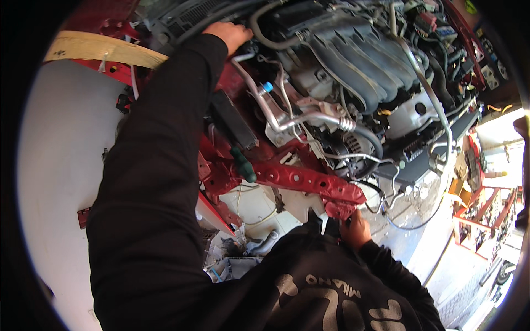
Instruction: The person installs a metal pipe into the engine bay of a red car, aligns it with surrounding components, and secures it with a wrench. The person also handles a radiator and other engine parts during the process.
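Blk sleeve (pixel 149 182), R hand (pixel 358 229) nr red beam (pixel 309 181)

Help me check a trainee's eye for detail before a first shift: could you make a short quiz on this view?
1. Multiple choice: What colour is the small cap on the silver pipe?
A) yellow
B) blue
C) red

2. True or false: The person's right hand is lower in the picture than the left hand.

3. Short answer: Which is nearer the right hand, the ribbed dark engine part or the red rail?

Key
1. B, blue.
2. True; the left hand is up by the engine bay.
3. The red rail; the right hand is at its lower right end.
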`<action>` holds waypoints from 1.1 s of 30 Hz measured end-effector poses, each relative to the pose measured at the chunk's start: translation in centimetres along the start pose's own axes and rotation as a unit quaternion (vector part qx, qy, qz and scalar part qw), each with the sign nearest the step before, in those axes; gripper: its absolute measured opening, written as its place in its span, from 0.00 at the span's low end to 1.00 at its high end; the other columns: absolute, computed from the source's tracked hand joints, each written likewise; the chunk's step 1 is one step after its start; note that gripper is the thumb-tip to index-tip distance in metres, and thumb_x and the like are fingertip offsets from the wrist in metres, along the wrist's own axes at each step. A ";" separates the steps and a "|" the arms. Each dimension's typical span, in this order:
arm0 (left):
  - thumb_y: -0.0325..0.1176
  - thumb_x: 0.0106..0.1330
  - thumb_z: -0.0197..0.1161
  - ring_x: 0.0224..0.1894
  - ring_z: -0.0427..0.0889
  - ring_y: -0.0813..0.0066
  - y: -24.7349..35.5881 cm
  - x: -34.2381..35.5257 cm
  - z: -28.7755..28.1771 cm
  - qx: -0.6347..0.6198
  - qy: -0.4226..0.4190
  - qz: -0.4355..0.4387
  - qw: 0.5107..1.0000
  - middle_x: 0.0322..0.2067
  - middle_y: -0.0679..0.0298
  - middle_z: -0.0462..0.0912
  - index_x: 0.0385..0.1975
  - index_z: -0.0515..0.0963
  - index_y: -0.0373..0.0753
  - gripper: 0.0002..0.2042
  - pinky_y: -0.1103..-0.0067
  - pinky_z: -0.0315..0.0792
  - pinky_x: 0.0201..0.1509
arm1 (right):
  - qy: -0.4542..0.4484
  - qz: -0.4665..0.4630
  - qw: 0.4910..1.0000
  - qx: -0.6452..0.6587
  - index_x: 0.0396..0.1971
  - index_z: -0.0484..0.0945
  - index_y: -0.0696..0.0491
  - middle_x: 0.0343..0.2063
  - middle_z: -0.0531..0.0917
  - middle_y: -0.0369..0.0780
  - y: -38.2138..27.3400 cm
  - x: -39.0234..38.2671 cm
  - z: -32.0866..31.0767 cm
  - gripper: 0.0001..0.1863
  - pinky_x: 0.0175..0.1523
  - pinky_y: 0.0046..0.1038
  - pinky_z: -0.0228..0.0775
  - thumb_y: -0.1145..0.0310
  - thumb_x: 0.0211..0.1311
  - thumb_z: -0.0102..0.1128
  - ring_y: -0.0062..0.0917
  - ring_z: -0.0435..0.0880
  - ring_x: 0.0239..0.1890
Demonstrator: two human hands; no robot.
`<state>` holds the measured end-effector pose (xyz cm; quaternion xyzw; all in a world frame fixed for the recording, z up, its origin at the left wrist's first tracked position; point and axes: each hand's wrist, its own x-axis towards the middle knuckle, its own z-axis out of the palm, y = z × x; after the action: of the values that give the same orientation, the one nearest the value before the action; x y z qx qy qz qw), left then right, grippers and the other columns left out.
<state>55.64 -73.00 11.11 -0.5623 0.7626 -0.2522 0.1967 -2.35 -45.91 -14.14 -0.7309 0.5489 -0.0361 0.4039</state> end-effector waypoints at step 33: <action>0.29 0.78 0.53 0.55 0.88 0.50 1.1 -1.7 -1.9 -0.158 -0.018 -0.107 0.981 0.49 0.57 0.89 0.62 0.80 0.49 0.17 0.57 0.84 0.56 | 0.094 -0.218 0.787 -0.570 0.57 0.88 0.51 0.57 0.86 0.50 -47.6 19.1 -19.8 0.20 0.61 0.62 0.78 0.66 0.65 0.65 0.51 0.88 0.58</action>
<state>54.19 -70.77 11.94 -0.6694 0.7243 -0.1380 0.0914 32.16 -69.28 21.65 -0.9213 0.3314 0.1274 -0.1583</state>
